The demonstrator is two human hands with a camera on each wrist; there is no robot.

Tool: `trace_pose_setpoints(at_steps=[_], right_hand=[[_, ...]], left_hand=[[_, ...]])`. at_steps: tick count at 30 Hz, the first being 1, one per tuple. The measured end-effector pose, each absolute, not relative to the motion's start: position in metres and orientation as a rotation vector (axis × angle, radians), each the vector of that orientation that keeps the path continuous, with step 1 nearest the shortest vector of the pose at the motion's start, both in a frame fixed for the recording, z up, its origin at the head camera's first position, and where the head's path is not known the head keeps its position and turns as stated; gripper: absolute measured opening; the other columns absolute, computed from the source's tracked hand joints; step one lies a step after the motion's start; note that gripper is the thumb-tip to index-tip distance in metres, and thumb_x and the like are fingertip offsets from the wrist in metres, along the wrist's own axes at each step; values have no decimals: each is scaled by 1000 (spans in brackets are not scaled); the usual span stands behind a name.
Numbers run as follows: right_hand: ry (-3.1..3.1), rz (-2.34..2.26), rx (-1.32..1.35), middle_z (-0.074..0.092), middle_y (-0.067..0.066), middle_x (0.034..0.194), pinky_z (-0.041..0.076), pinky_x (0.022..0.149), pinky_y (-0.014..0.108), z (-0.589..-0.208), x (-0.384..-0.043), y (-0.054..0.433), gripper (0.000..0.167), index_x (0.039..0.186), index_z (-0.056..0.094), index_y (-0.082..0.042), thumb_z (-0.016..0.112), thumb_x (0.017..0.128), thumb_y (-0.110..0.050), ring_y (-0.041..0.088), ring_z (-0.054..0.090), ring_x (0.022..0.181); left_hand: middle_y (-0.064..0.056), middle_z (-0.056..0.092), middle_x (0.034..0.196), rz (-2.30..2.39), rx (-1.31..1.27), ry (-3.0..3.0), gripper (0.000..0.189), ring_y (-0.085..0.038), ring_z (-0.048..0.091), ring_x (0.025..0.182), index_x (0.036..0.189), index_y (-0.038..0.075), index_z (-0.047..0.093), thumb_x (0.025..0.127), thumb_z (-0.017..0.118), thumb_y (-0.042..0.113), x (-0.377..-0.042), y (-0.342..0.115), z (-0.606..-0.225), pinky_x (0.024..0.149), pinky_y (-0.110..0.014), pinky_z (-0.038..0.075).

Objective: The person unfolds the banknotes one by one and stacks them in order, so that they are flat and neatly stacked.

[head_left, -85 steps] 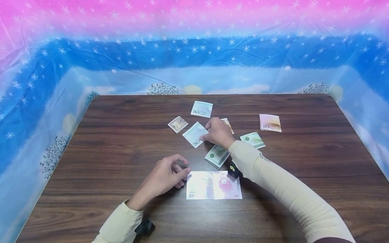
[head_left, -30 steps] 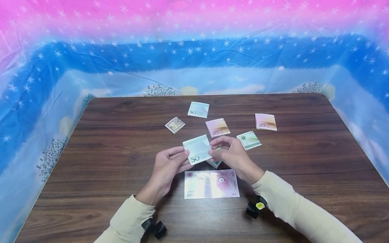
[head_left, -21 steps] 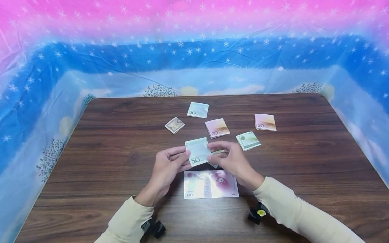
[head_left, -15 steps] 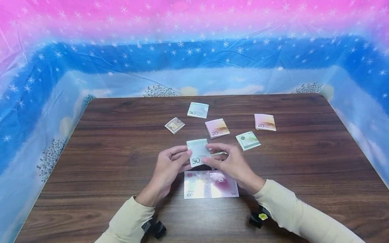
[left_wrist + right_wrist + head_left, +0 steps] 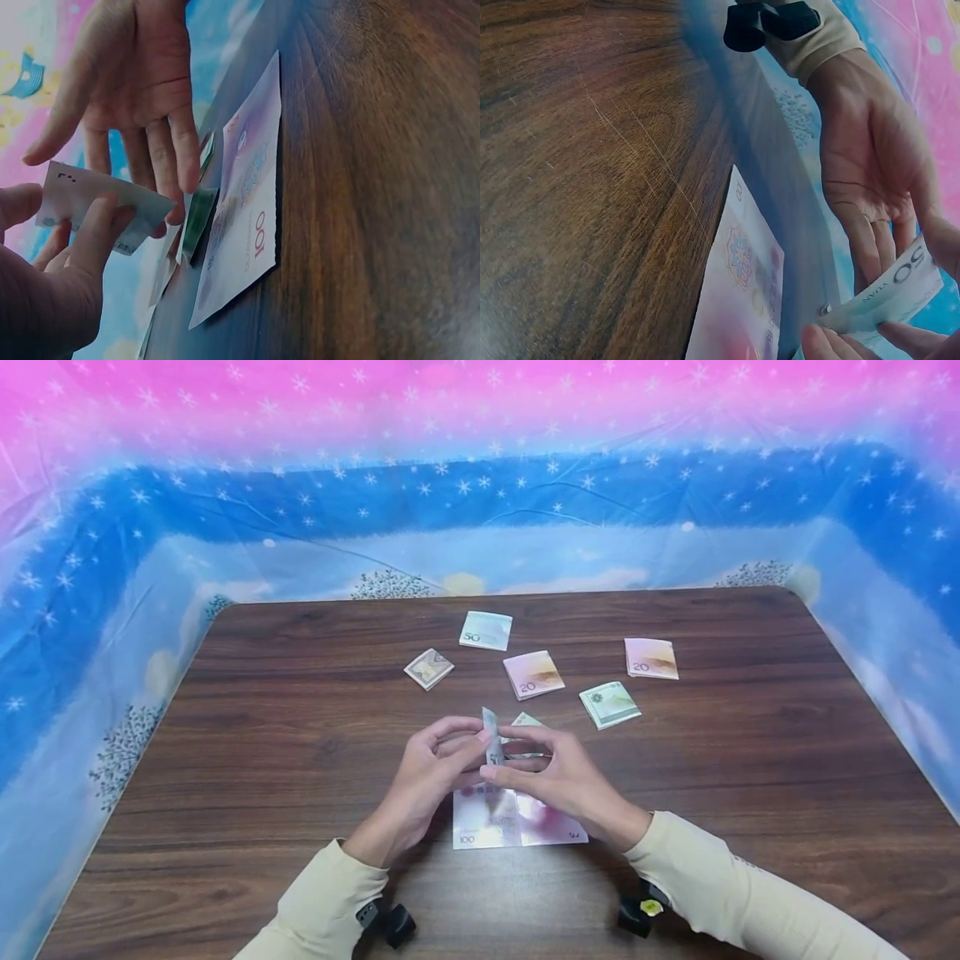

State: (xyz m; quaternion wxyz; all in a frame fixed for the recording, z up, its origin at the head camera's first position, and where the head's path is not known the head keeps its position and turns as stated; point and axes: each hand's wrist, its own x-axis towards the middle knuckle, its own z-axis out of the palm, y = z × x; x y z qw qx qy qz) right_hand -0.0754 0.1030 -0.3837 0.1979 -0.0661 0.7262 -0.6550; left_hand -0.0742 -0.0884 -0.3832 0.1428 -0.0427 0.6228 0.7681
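Observation:
A folded 50-yuan banknote (image 5: 491, 739) is held up above the table, standing nearly edge-on in the head view. My left hand (image 5: 442, 768) pinches it between thumb and fingers, as the left wrist view shows on the note (image 5: 105, 202). Thumb and fingers of my right hand (image 5: 570, 777) reach the note from the other side, spread apart with the fingers fairly straight. Printed face and "50 YUAN" show on the note (image 5: 900, 289) in the right wrist view. Below both hands lies an unfolded 100 banknote (image 5: 483, 827), creased down the middle and partly covered by them.
Farther back on the brown table (image 5: 300, 735) lie another folded 50 (image 5: 486, 632), a small brownish folded note (image 5: 430, 669), two folded 20s, nearer (image 5: 534, 675) and right (image 5: 651, 658), and a green folded note (image 5: 611, 704). Another green note (image 5: 527, 722) sits partly behind my right hand.
My right hand lifted the folded 50 off the table and brought it to my left hand. Since then the note has turned from face-on to edge-on, the right thumb moving left along it.

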Motion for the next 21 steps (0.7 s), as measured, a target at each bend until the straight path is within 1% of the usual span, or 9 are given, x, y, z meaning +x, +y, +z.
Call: trace_pose_setpoints(at_steps=[4,6,10,12,14,16,18,19,21], right_hand=[[2022,-1840,-199,52,17,147,57,95,41,-382,-76,102,64,140,58,-3,84,85,-23,39,62,121],[2015,-1839,-200,53,18,146,58,93,41,-381,-76,102,63,140,57,-1,84,85,-21,39,62,121],[1999,-1827,-180,56,18,143,61,87,45,-378,-75,105,63,140,57,-1,84,85,-18,36,64,118],[1992,-1819,-176,58,19,141,61,85,47,-376,-75,107,63,140,57,-1,83,86,-17,35,65,117],[1978,-1817,-162,59,20,139,61,87,47,-375,-75,109,64,141,55,0,83,86,-17,34,66,116],[1959,-1821,-148,60,22,137,59,90,47,-374,-75,111,64,142,53,3,80,87,-14,34,67,115],[1970,-1812,-126,61,23,134,59,92,43,-372,-74,114,64,144,50,4,77,88,-9,32,68,112],[1985,-1806,-115,62,23,132,59,92,41,-372,-74,115,64,145,48,5,75,88,-7,31,68,110],[2012,-1801,-106,63,24,130,58,93,38,-370,-74,117,64,145,46,8,70,87,-2,29,68,108]], left_hand=[[-21,73,111,2159,-107,1871,29,-20,73,85,118,1,66,93,74,14,-74,-88,-384,74,-35,62],[-18,74,109,2123,-104,1907,29,-18,72,82,117,3,67,92,76,15,-74,-88,-384,70,-33,60],[-12,75,109,2081,-101,1950,30,-16,71,79,115,6,69,89,79,17,-74,-88,-385,66,-31,58],[-11,75,110,2070,-98,1965,31,-17,71,81,116,6,70,89,80,17,-73,-88,-385,66,-32,58],[-12,74,114,2077,-95,1946,33,-19,72,85,120,7,69,90,78,16,-73,-88,-384,70,-33,60],[-15,72,118,2092,-90,1917,36,-21,73,92,127,4,66,93,74,13,-72,-87,-383,77,-35,62],[-19,71,119,2101,-99,1901,39,-23,73,94,133,0,61,95,69,9,-71,-86,-382,81,-36,62],[-21,71,118,2102,-107,1904,40,-22,73,94,134,-2,60,96,67,6,-71,-86,-382,81,-34,62],[-23,71,116,2093,-124,1939,41,-19,72,88,134,-5,58,95,64,2,-70,-86,-381,76,-30,62]])
